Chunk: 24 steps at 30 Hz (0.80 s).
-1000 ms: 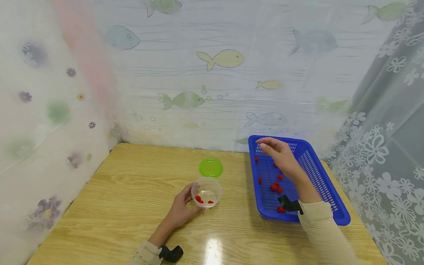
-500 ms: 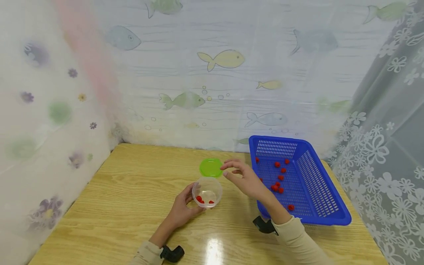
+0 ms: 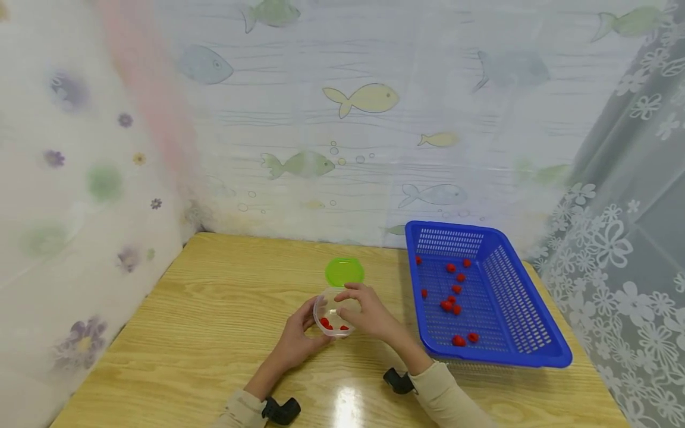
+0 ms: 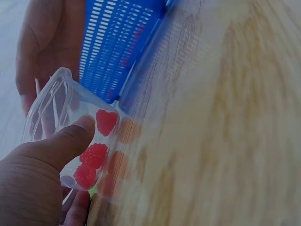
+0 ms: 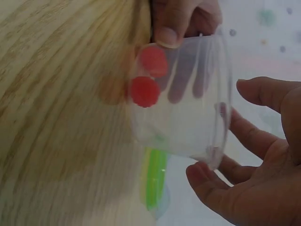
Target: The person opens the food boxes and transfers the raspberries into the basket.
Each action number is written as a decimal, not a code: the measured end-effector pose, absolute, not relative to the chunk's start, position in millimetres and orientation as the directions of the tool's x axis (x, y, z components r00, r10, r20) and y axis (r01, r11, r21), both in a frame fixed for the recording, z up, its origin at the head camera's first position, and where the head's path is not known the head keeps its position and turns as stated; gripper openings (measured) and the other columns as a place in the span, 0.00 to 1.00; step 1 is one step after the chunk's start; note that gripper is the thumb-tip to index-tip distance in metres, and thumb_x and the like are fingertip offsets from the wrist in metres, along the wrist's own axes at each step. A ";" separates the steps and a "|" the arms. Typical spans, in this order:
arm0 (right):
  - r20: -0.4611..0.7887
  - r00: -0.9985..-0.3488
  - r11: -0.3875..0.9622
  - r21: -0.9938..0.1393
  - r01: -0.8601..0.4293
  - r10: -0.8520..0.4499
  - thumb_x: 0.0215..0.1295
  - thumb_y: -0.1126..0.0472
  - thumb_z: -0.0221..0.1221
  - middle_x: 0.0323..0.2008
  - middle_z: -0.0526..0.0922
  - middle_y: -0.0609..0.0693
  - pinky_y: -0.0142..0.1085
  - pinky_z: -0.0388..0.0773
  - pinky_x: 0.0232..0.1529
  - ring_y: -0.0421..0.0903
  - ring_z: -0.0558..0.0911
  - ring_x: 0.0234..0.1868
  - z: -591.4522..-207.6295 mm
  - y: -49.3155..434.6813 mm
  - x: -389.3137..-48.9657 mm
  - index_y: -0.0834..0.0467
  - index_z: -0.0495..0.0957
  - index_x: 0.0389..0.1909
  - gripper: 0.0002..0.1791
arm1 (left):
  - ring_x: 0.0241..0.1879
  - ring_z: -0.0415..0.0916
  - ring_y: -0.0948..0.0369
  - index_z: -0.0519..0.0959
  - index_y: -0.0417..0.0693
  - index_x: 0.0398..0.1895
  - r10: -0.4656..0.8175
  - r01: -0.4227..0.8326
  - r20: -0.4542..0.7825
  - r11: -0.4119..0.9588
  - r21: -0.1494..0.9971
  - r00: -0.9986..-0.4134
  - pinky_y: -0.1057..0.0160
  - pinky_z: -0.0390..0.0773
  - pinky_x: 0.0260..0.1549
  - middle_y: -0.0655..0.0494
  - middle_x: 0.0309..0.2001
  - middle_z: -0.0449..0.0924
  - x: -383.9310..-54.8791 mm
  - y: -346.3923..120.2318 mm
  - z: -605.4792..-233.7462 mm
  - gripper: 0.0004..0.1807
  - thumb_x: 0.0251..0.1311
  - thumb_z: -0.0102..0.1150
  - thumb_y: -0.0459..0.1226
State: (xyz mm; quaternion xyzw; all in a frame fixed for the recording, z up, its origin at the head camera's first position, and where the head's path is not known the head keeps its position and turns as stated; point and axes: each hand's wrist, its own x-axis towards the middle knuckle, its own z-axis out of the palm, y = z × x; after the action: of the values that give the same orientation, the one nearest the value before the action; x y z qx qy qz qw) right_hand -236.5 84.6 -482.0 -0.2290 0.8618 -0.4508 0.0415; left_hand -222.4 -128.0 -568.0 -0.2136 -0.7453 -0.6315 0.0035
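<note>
My left hand [image 3: 299, 337] grips the side of a small clear plastic tub [image 3: 323, 303] on the wooden table. In the left wrist view, its thumb presses the tub's wall beside red raspberries [image 4: 93, 156] lying at the bottom. My right hand [image 3: 366, 312] reaches over the tub's mouth from the right. In the right wrist view, its fingers are spread around the rim, with nothing visible between thumb and fingers. A green lid [image 3: 345, 271] lies just behind the tub.
A blue perforated basket [image 3: 489, 360] stands at the right of the table [image 3: 214, 297], with several raspberries [image 3: 456, 289] scattered on its floor. Behind the table hangs a fish-patterned curtain [image 3: 369, 196].
My right hand has moved left from over the basket, past the lid's right side, to the tub's mouth. The left hand keeps holding the tub in place.
</note>
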 end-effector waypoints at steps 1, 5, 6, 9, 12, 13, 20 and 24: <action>0.131 -0.893 0.493 -0.795 -0.354 -0.430 0.68 0.63 0.63 0.69 0.68 0.71 0.69 0.63 0.68 0.71 0.65 0.70 -484.3 83.4 -237.4 0.65 0.84 0.49 0.13 | 0.67 0.72 0.45 0.63 0.40 0.75 0.314 0.315 0.267 0.114 0.942 -0.911 0.60 0.77 0.63 0.40 0.68 0.72 -222.5 -128.0 -567.9 0.47 0.51 0.77 0.29; 0.120 -0.897 0.467 -0.820 -0.330 -0.424 0.68 0.64 0.63 0.69 0.67 0.70 0.67 0.70 0.65 0.69 0.67 0.70 -491.7 79.4 -243.1 0.66 0.83 0.48 0.12 | 0.67 0.72 0.44 0.63 0.42 0.75 0.315 0.316 0.269 0.109 0.942 -0.910 0.54 0.76 0.64 0.39 0.69 0.71 -223.0 -127.8 -568.6 0.47 0.51 0.77 0.30; 0.118 -0.898 0.459 -0.827 -0.325 -0.424 0.68 0.65 0.63 0.69 0.67 0.70 0.66 0.72 0.64 0.68 0.69 0.69 -493.5 78.7 -244.8 0.66 0.83 0.48 0.12 | 0.67 0.72 0.44 0.63 0.42 0.75 0.314 0.316 0.269 0.109 0.942 -0.910 0.54 0.76 0.64 0.39 0.69 0.71 -223.2 -127.9 -569.0 0.47 0.51 0.77 0.29; 0.116 -0.894 0.450 -0.832 -0.325 -0.432 0.68 0.65 0.63 0.67 0.71 0.67 0.63 0.76 0.62 0.65 0.73 0.66 -499.3 76.6 -250.8 0.65 0.84 0.48 0.11 | 0.67 0.72 0.43 0.63 0.42 0.75 0.312 0.314 0.269 0.105 0.943 -0.911 0.53 0.76 0.64 0.38 0.69 0.70 -223.2 -128.2 -569.5 0.47 0.51 0.77 0.29; 0.110 -0.885 0.461 -0.821 -0.337 -0.452 0.66 0.65 0.64 0.62 0.75 0.63 0.60 0.77 0.60 0.62 0.76 0.62 -503.3 75.6 -254.9 0.64 0.85 0.47 0.11 | 0.68 0.71 0.43 0.62 0.40 0.76 0.315 0.321 0.275 0.101 0.942 -0.908 0.53 0.75 0.64 0.37 0.69 0.70 -223.4 -128.4 -569.6 0.48 0.51 0.77 0.29; 0.104 -0.881 0.470 -0.814 -0.342 -0.461 0.66 0.64 0.65 0.60 0.77 0.61 0.59 0.78 0.60 0.61 0.77 0.61 -504.2 75.2 -256.1 0.63 0.85 0.47 0.11 | 0.68 0.71 0.43 0.62 0.39 0.76 0.316 0.324 0.278 0.101 0.941 -0.907 0.53 0.75 0.64 0.37 0.69 0.70 -223.5 -128.6 -569.7 0.48 0.51 0.77 0.29; 0.035 -0.872 0.558 -0.756 -0.343 -0.489 0.64 0.61 0.68 0.43 0.80 0.53 0.51 0.80 0.54 0.53 0.78 0.51 -507.9 68.7 -264.5 0.57 0.88 0.38 0.05 | 0.68 0.70 0.44 0.61 0.39 0.76 0.327 0.323 0.273 0.107 0.940 -0.905 0.53 0.74 0.65 0.37 0.70 0.69 -224.5 -129.4 -570.5 0.48 0.52 0.76 0.29; 0.016 -0.871 0.610 -0.707 -0.358 -0.492 0.62 0.59 0.70 0.39 0.80 0.50 0.40 0.79 0.45 0.46 0.75 0.44 -506.4 63.8 -268.5 0.56 0.89 0.33 0.04 | 0.69 0.69 0.43 0.60 0.38 0.77 0.331 0.322 0.272 0.105 0.941 -0.903 0.53 0.73 0.66 0.37 0.70 0.69 -224.4 -129.7 -570.5 0.48 0.52 0.76 0.27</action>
State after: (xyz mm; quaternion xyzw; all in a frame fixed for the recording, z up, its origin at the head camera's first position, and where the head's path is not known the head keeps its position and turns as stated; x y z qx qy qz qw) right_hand -268.5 63.8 -506.4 -0.2378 0.8926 -0.3722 0.0901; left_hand -224.4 -129.7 -570.5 -0.2198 -0.7431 -0.6320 -0.0036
